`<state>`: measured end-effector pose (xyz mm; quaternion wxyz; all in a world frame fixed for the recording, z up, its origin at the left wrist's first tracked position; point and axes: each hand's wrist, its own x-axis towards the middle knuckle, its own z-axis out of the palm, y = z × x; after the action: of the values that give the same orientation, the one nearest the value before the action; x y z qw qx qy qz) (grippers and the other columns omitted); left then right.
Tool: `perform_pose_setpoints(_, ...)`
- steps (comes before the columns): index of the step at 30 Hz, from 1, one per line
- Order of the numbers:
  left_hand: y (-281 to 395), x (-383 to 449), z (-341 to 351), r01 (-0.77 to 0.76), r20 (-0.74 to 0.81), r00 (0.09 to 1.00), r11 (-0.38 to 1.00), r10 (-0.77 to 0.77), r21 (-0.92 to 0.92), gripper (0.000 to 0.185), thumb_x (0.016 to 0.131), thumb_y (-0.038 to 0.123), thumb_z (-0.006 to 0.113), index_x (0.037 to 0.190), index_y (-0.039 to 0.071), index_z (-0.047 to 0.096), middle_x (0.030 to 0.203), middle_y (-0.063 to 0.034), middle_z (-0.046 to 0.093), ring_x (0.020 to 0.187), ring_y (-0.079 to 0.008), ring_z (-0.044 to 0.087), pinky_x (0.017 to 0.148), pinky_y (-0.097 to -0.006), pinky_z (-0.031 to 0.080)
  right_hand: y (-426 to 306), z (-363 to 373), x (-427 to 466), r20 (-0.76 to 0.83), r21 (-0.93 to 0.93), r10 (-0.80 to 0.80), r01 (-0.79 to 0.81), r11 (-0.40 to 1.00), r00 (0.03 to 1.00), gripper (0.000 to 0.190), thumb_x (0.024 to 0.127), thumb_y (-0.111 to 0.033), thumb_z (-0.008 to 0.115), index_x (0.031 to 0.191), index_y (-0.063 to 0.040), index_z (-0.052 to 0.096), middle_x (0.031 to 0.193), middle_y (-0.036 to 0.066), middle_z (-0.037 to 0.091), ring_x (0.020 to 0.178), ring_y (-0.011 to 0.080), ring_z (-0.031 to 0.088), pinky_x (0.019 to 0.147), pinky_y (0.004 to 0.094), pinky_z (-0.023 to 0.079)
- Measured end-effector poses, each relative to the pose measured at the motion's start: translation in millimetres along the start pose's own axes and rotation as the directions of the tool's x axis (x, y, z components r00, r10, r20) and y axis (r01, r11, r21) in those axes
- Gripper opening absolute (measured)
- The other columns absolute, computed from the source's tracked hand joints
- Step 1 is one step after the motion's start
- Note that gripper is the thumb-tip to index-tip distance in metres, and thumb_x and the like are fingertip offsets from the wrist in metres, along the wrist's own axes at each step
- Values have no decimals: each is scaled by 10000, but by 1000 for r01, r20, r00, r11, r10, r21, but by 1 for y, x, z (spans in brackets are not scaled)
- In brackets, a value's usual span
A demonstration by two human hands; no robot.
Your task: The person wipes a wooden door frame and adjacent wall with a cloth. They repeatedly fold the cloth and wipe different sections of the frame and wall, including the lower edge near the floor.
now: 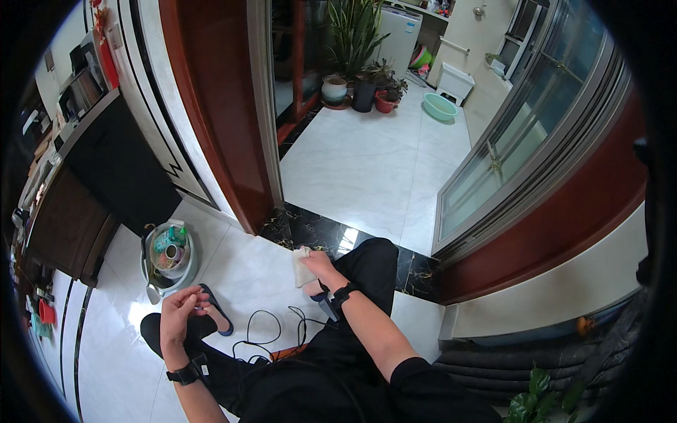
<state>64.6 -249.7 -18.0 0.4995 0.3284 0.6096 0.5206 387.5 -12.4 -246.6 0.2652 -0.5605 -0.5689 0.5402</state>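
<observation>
My right hand grips a folded cream cloth, which hangs over the floor in front of my right foot. Over my left knee is my left hand, its fingers half curled and the thumb close to them. Whether something small lies between those fingertips is too unclear to tell. Just beyond the left hand stands a pale round tub filled with a green package, a can and other items. A metal spoon or ladle head sticks out at the tub's near side.
Looped black cables lie between my legs. A black marble threshold crosses the doorway beside a sliding glass door. Beyond it are potted plants and a green basin. A dark cabinet stands left; a ribbed black object is right.
</observation>
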Motion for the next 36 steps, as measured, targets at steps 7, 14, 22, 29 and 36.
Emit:
perform_pose_setpoints(7, 7, -2, -2, -52, 15, 999, 998, 52, -36, 300, 1019, 92, 600, 1265, -74, 647, 1063, -170, 740, 895, -231, 738, 758, -317, 610, -2, -2, -1, 58, 40, 66, -68, 997, 996, 248, 905, -142, 688, 1084, 21, 746, 978, 64, 752, 864, 168, 685, 783, 328, 530)
perform_pose_setpoints(14, 10, 1, 2, -41, 26, 999, 998, 42, -39, 298, 1012, 97, 613, 1260, -62, 657, 1078, -182, 742, 904, -232, 736, 783, -322, 607, -1, 0, 0, 81, 6, -12, 12, 1000, 997, 270, 875, -198, 703, 1059, -6, 752, 956, 91, 752, 872, 209, 708, 767, 353, 545)
perform_pose_setpoints(22, 28, 8, 13, -82, 86, 993, 996, 85, -42, 288, 1012, 86, 612, 1258, -51, 671, 1088, -175, 746, 911, -225, 744, 781, -303, 609, -2, 11, 8, 87, -9, -23, 24, 1000, 996, 232, 938, -160, 677, 1064, 22, 746, 968, 68, 742, 861, 160, 698, 751, 318, 545)
perform_pose_setpoints(29, 35, 18, 22, -60, 112, 992, 998, 58, 12, 300, 1013, 88, 613, 1270, -60, 660, 1090, -188, 747, 913, -232, 748, 785, -313, 617, -65, -2, -17, 248, 350, 94, -179, 919, 964, 235, 953, -119, 638, 1124, 23, 715, 1020, 99, 744, 902, 219, 717, 788, 348, 547)
perform_pose_setpoints(36, 44, 35, 19, -38, 175, 984, 999, 33, 25, 324, 1021, 110, 610, 1280, -79, 651, 1113, -176, 745, 950, -222, 745, 815, -307, 611, -165, -2, 3, 240, 432, -78, -34, 901, 968, 245, 988, -168, 642, 1138, 9, 719, 1009, 72, 740, 902, 176, 698, 807, 334, 534)
